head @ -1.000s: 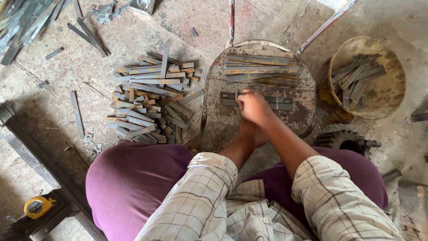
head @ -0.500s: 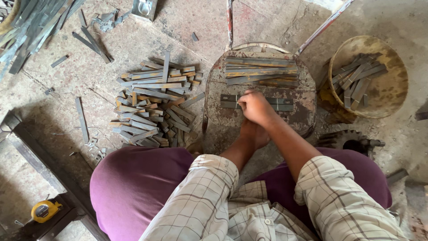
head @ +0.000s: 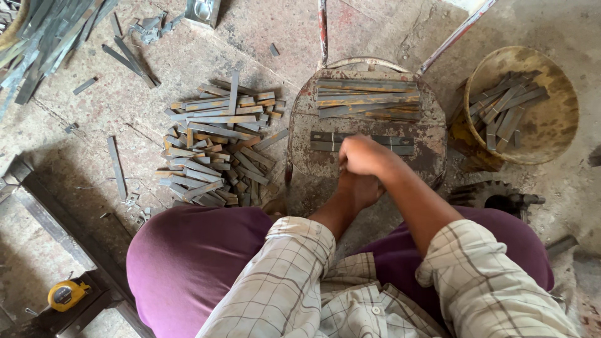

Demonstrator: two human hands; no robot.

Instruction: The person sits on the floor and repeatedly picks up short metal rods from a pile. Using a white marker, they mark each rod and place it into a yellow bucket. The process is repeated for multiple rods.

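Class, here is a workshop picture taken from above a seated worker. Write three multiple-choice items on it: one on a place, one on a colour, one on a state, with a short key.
1. Where is the round basin holding metal strips?
A. right of the stool
B. on the person's lap
C. under the loose pile

2. What colour is the tape measure?
A. blue
B. yellow
C. white

3. How does the right hand lie?
A. raised in the air
B. inside the basin
C. resting on the strips on the round stool

Key: 1 A, it sits beyond the stool's right edge. 2 B, its case is yellow. 3 C, it covers the strips' middle, above the left hand.
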